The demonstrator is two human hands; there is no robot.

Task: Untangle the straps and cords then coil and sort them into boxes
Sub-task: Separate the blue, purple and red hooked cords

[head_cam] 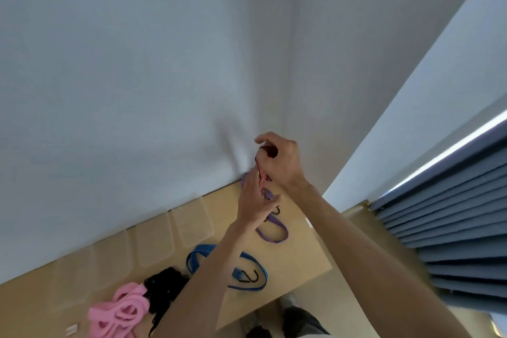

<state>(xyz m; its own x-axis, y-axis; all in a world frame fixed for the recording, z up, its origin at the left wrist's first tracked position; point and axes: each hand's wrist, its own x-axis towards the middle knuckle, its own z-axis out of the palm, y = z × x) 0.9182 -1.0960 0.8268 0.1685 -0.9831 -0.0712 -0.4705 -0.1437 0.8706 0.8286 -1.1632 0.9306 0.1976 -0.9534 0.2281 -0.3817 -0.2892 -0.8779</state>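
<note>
A red striped cord (262,171) runs between both raised hands above the far end of the wooden table (307,252). My right hand (282,162) grips a coiled bunch of it at the top. My left hand (252,200) pinches its lower part. A purple strap (271,230) with a black hook lies looped under the hands. A blue cord (247,269) with black hooks sprawls mid-table. A black cord tangle (164,288) and a pink strap pile (120,310) lie at the near left.
Several clear plastic boxes (153,239) line the wall side of the table. A white wall rises behind. A grey-blue curtain (452,214) hangs at right. Two small white clips (72,329) lie at the lower left. A person's legs (299,321) show past the table edge.
</note>
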